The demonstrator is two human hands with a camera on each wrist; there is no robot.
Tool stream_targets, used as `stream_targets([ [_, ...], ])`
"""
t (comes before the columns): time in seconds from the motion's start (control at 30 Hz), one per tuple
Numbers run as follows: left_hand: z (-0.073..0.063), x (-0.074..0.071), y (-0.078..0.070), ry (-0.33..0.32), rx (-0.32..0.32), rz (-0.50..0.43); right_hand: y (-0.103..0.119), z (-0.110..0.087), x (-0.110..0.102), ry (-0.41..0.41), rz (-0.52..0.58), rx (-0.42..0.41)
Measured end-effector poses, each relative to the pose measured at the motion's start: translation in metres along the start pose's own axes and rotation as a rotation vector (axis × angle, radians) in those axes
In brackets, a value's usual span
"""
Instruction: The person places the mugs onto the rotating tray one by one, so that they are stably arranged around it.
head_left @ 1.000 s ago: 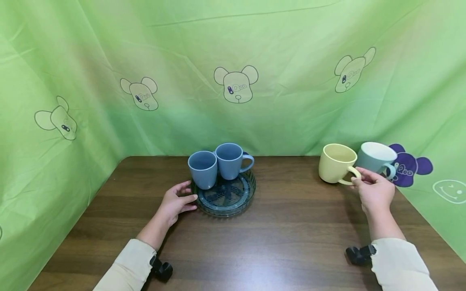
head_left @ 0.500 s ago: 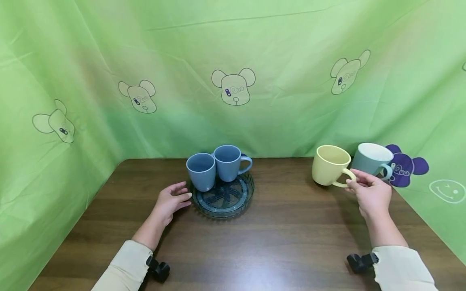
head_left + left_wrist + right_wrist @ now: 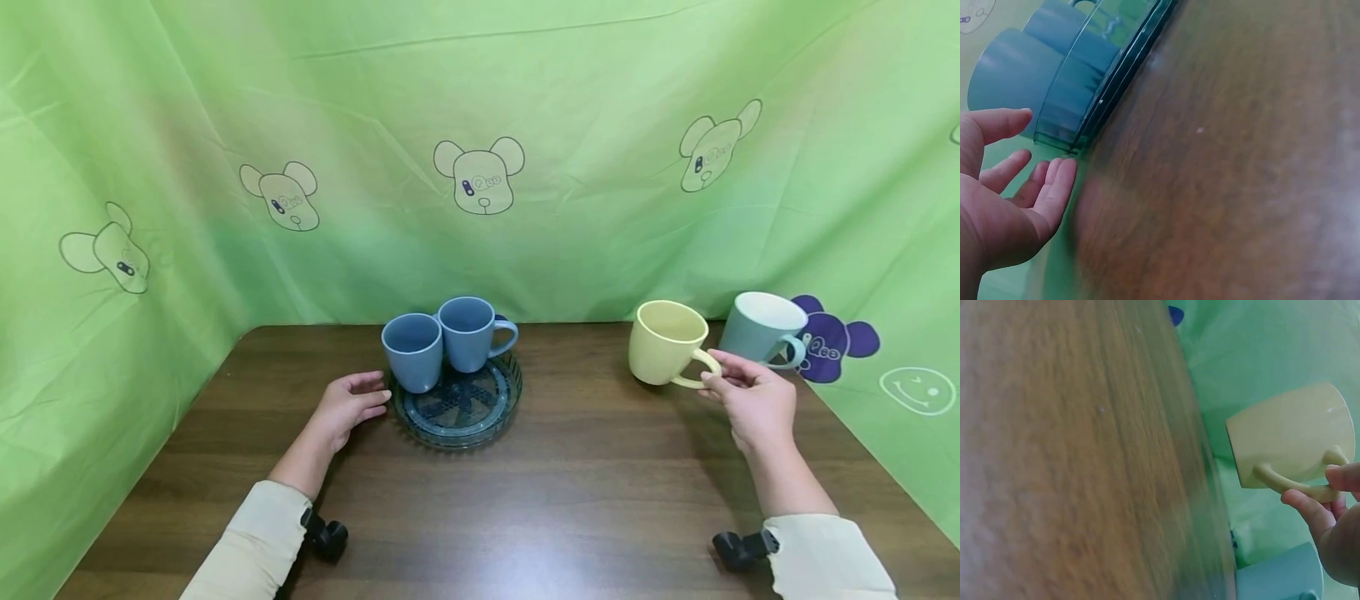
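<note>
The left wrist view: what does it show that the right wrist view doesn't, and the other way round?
Only the left wrist view shows the left hand, open beside a patterned glass dish, and two blue mugs.
Only the right wrist view shows the right hand holding a yellow mug by its handle, and part of a teal mug.
Both share the wooden tabletop and green fabric backdrop.

- Location appeared a staged recording set; wider room type was undetermined.
- Green cartoon-printed cloth point(image 3: 585, 225) hung behind and beside a wood-grain table point(image 3: 570, 458).
- Black wrist-worn devices point(image 3: 328, 539) were noted.
</note>
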State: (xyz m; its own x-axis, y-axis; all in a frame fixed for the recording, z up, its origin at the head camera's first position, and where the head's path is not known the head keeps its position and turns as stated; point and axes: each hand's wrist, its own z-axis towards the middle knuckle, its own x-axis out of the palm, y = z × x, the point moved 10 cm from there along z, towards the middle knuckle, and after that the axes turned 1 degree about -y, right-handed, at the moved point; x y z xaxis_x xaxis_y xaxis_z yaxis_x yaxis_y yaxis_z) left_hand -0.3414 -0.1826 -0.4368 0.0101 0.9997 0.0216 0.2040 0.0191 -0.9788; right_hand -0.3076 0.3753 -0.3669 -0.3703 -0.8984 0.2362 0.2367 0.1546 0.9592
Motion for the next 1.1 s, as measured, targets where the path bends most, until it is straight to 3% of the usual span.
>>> stream_targets([
  [0.6,0.017,0.004,0.002,0.036,-0.048,-0.003,0.004,-0.014,0.019,0.08,0.055,-0.022],
  [1.1,0.011,0.008,0.002,0.018,-0.026,-0.047,0.01,-0.022,0.035,0.16,0.082,-0.044],
])
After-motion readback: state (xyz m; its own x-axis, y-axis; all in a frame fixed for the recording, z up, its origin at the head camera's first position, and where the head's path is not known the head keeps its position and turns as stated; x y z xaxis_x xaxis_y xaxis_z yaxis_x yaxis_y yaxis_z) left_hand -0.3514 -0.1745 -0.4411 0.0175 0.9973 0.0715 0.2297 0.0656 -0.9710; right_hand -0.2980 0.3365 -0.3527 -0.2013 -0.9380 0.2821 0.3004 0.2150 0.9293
